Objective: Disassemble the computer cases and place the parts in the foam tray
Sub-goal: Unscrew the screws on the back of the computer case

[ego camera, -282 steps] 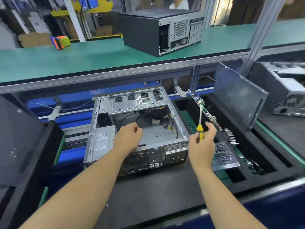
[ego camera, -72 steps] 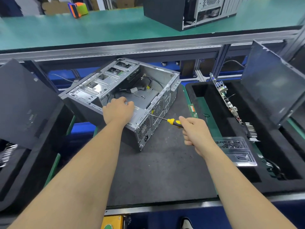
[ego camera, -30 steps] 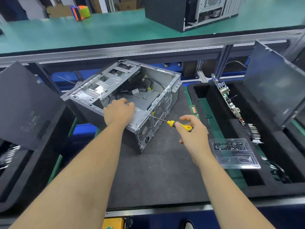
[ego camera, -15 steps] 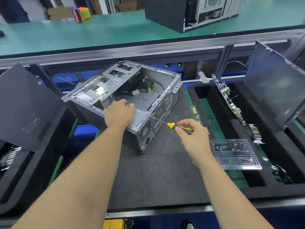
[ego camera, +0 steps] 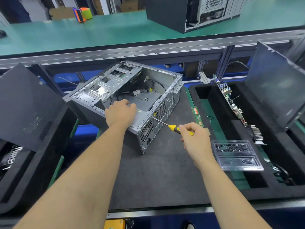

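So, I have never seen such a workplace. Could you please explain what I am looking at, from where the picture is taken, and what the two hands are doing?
The picture comes from a camera worn on a person's head, looking down at their own arms. On the dark mat lies an open computer case, turned at an angle. The left hand rests on its near edge, fingers curled over it. The right hand holds a yellow screwdriver in a fingertip grip; its tip meets the case's rear panel. To the right, a black foam tray holds a circuit board standing on edge; a clear plastic box lies on it. Another case stands on the green shelf.
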Tool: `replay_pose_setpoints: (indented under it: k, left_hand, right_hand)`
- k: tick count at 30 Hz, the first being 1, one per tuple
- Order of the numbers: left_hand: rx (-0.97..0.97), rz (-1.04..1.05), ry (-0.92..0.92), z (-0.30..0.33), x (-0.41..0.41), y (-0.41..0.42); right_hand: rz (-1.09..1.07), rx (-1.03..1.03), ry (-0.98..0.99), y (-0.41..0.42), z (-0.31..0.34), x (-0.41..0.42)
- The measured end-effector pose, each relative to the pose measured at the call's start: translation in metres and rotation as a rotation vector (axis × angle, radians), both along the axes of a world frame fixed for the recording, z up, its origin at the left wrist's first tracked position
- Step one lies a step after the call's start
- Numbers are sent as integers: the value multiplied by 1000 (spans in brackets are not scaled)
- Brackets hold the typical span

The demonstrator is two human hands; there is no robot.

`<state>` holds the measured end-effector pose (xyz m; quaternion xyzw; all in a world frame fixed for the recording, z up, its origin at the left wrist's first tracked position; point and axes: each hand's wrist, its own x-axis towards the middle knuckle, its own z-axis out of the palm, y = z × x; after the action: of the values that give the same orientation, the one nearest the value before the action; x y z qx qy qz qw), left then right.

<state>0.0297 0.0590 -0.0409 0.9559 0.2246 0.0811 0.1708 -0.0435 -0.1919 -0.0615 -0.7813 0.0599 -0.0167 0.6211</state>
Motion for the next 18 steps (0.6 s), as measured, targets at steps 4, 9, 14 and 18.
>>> replay_pose_setpoints:
  k: [4, 9, 14, 18]
  left_hand:
    - [-3, 1, 1, 0, 0, 0]
    - [0, -1, -3, 0, 0, 0]
    - [1, -5, -2, 0, 0, 0]
    - [6, -6, -4, 0, 0, 1]
  right_hand:
    - [-13, 27, -108, -1, 0, -3]
    - [43, 119, -84, 4, 0, -7]
    - [31, 67, 87, 2, 3, 0]
    - [-14, -4, -59, -1, 2, 0]
